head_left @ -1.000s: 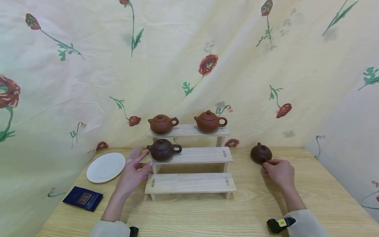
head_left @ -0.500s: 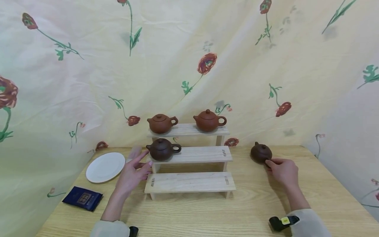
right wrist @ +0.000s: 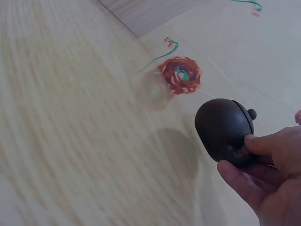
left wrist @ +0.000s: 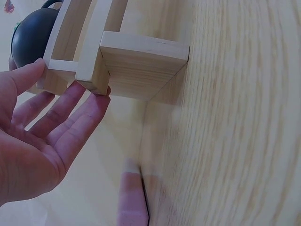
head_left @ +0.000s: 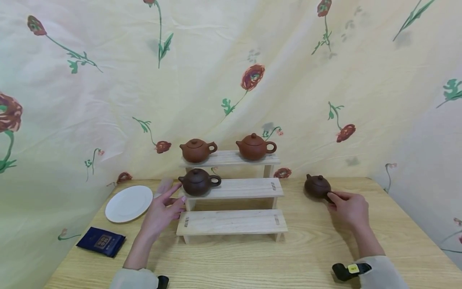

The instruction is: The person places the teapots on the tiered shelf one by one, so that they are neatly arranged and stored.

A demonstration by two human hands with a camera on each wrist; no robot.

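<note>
My right hand (head_left: 349, 209) pinches the handle of a small dark brown teapot (head_left: 317, 186) at the right of the table. The lid is on. In the right wrist view, thumb and fingers close round the handle of this teapot (right wrist: 223, 128), and its shadow lies apart from it. My left hand (head_left: 160, 212) touches the left end of the wooden tiered stand (head_left: 249, 188), its fingers fairly straight. In the left wrist view its fingertips (left wrist: 99, 101) rest against the stand's end. Another dark teapot (head_left: 196, 183) sits on the middle tier, close to the left index finger.
Two reddish-brown teapots (head_left: 253, 147) stand on the top tier. The lowest tier (head_left: 231, 222) bears nothing. Left of the stand lie a white plate (head_left: 128, 204) and a dark blue packet (head_left: 101, 241). A flowered cloth (head_left: 216, 72) hangs behind the table (head_left: 231, 263).
My right hand has shifted to the right, turning the teapot so its spout swings left and the handle right. The left hand stays where it was at the stand.
</note>
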